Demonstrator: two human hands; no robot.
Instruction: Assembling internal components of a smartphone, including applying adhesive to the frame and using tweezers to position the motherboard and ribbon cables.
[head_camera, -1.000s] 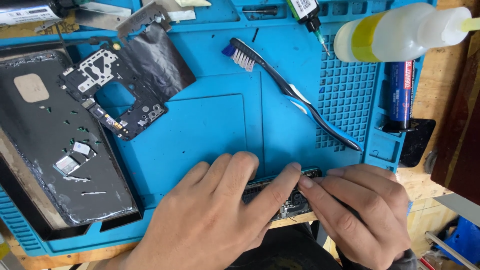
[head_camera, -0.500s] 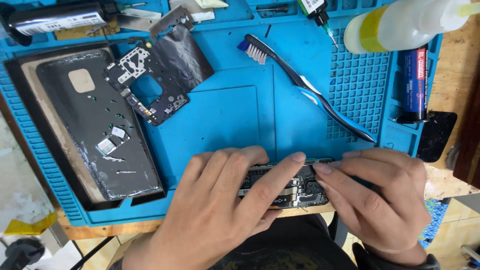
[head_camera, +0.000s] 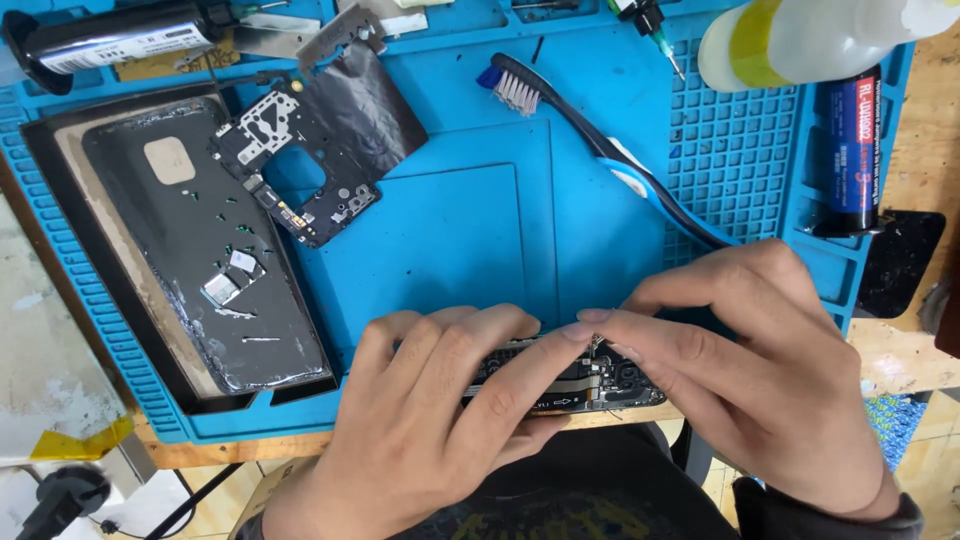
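An opened phone body (head_camera: 590, 385) with exposed dark circuit parts lies at the near edge of the blue work mat (head_camera: 450, 230), mostly covered by my hands. My left hand (head_camera: 440, 420) lies over its left part, fingers curled on it, holding it down. My right hand (head_camera: 740, 370) comes in from the right, thumb and forefinger pinched together at the phone's top edge near its middle. Whether something small sits in that pinch is hidden.
A phone back cover (head_camera: 190, 250) lies at the left of the mat, with a black inner frame plate (head_camera: 290, 170) beside it. A black and blue toothbrush (head_camera: 600, 150) lies diagonally at centre. A white and yellow bottle (head_camera: 800, 40), a dark tube (head_camera: 855, 150) and a black cylinder (head_camera: 110, 40) line the back.
The view has shifted so everything sits further right and lower. My right hand has lifted from flat on the phone into a pinch at its top edge. My left hand stays put.
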